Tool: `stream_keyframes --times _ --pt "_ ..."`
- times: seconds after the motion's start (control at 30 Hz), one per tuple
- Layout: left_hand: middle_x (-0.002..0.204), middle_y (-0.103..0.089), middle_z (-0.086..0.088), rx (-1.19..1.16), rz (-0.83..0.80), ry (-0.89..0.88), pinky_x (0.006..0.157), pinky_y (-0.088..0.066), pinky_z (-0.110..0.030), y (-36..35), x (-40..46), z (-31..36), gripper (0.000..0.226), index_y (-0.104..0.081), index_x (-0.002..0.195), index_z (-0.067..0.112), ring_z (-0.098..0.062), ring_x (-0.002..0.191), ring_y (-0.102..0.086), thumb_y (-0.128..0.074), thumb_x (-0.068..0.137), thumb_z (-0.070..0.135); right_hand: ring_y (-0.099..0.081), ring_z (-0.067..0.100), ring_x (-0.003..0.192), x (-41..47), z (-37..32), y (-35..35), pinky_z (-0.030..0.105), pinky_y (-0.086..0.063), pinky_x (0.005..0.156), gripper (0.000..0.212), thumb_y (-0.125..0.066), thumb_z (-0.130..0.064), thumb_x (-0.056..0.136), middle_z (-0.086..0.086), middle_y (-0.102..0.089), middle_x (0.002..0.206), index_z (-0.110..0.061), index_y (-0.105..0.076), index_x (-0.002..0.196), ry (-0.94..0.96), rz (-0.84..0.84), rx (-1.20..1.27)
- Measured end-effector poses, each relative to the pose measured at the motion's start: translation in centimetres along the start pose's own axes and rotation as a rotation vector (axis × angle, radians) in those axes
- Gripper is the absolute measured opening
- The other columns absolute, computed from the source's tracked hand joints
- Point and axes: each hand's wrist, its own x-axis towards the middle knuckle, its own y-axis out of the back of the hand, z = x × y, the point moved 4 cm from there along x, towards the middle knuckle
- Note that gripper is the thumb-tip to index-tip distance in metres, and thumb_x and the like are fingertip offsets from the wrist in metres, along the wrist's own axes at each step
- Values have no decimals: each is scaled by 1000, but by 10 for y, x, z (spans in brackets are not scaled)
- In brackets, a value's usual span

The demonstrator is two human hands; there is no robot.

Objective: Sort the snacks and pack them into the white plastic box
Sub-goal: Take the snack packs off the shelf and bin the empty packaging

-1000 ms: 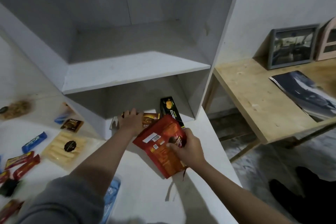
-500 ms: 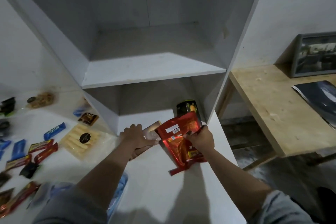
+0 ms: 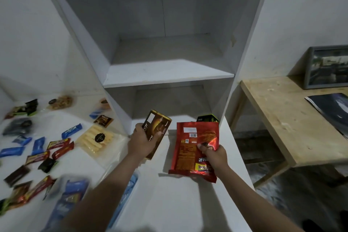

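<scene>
My left hand (image 3: 141, 142) grips a brown snack pack (image 3: 156, 128) and holds it upright just in front of the white shelf unit's (image 3: 165, 73) lower compartment. My right hand (image 3: 213, 155) pinches a large red snack pouch (image 3: 190, 149) by its right edge, above the white table (image 3: 169, 203). Behind the pouch, a black-and-green box (image 3: 207, 118) stands at the right side of the lower compartment, mostly hidden. The upper shelf holds nothing.
Several loose snacks lie on the table's left: blue bars (image 3: 71, 130), red bars (image 3: 58, 144), a clear pack of pale sticks (image 3: 98, 140), dark sachets (image 3: 103, 120). A wooden table (image 3: 286, 118) with a framed picture (image 3: 327, 68) stands to the right.
My left hand has pulled the brown pack out of the lower compartment and raised it. My right hand has drawn the red pouch back toward me and turned it more upright.
</scene>
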Motion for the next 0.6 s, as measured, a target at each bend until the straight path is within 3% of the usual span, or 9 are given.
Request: stream_keyframes --times 0.17,0.37,0.47,0.6 --pt "108 -62 -4 -142 133 47 79 -54 -39 35 -33 -8 60 -40 118 16 -22 96 -63 -66 79 54 -73 26 77 -31 -7 -28 48 -59 79 46 -87 -34 61 6 -75 89 -15 -68 98 57 -84 113" --pt "114 -61 -5 -315 252 209 82 -52 -37 72 -81 -37 64 -29 132 14 -25 102 -63 -62 86 44 -73 24 79 -75 -14 -70 46 -59 78 43 -85 -33 66 4 -75 91 -16 -67 100 140 -175 139" --pt "116 -58 -5 -392 312 269 79 -48 -33 97 -104 -59 62 -26 134 12 -22 99 -61 -60 89 38 -73 22 80 -103 -13 -98 45 -60 78 52 -86 -38 62 4 -74 93 -15 -65 103 176 -240 96" --pt "113 -57 -4 -476 399 327 83 -52 -37 135 -140 -100 56 -27 131 16 -22 101 -60 -60 89 35 -72 21 83 -148 -9 -135 44 -59 78 71 -88 -46 54 4 -71 99 -15 -56 110 225 -307 28"
